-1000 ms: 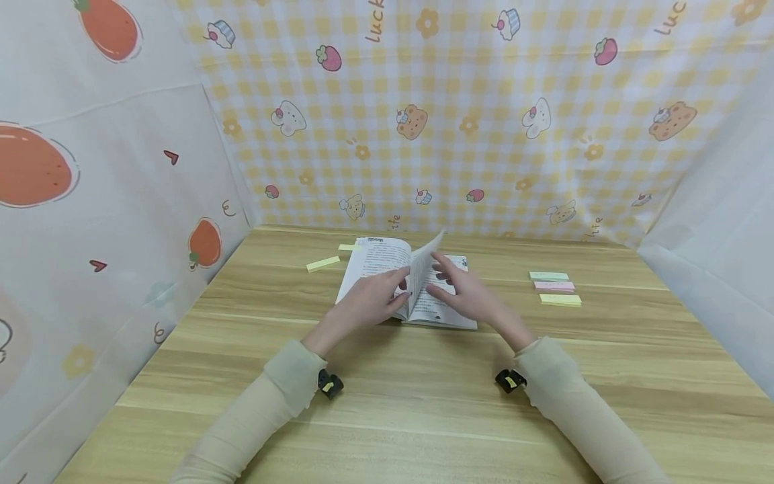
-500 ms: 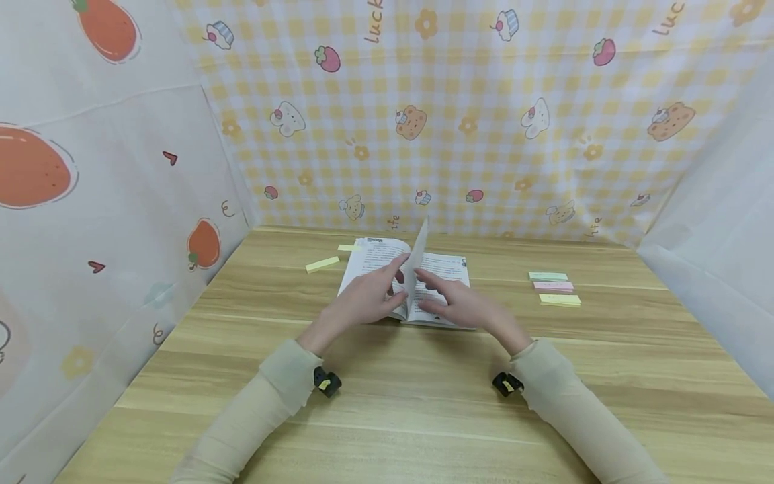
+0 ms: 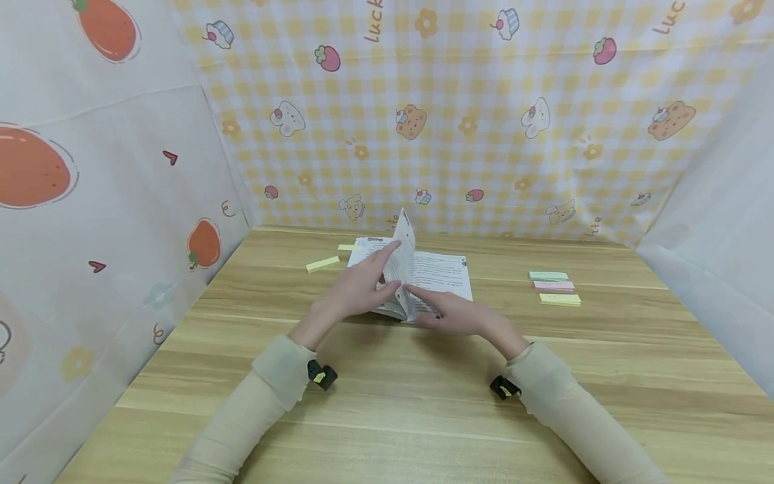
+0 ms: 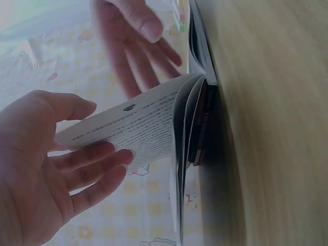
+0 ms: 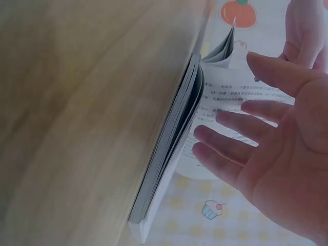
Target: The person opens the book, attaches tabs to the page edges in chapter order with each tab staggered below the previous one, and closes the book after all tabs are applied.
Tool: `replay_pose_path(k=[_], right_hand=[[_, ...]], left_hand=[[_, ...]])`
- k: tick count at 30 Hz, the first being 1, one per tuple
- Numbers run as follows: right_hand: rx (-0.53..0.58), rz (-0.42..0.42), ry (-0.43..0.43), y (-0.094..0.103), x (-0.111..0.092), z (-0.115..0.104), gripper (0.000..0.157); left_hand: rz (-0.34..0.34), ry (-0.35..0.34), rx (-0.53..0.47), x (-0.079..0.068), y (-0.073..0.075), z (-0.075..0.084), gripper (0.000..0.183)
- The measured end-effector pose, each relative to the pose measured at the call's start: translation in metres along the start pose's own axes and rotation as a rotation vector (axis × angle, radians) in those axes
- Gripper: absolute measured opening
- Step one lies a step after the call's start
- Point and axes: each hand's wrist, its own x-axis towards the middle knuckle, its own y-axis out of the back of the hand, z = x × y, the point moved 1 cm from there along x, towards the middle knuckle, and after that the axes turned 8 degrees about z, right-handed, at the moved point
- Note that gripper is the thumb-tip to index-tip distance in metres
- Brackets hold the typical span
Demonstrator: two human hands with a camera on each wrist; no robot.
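An open book lies on the table, with a printed page standing up between its two sides. My left hand is at the book's left side, its fingers loosely extended against that raised page. In the left wrist view, the left thumb lies near the page's edge and several fingertips show in front of the print. My right hand is low over the right side, fingers extended toward the raised page. The right wrist view shows its spread fingers before the printed paper; whether they touch it, I cannot tell.
Pale green, pink and yellow sticky-note pads lie in a column to the right. One yellow strip is left of the book; another yellow strip sticks out at its left edge. A checked cloth hangs behind.
The raised page has swung from right to left, now leaning toward the left hand. My right hand has moved left and slightly down; my left hand has shifted slightly left. The pads have stayed put.
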Motion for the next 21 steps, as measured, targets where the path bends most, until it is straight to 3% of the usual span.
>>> replay_pose_path(k=[6,14,21], right_hand=[[-0.015,-0.081,0.008,-0.005,0.0,-0.003,0.07],[-0.051,-0.12,0.054,-0.009,0.0,-0.01,0.069],[-0.078,-0.153,0.048,-0.013,-0.001,-0.009,0.071]], left_hand=[[-0.013,0.061,0.055,0.001,0.009,-0.003,0.07],[-0.038,0.109,0.144,0.002,0.011,-0.009,0.067],[-0.091,0.199,0.179,0.001,0.01,-0.016,0.065]])
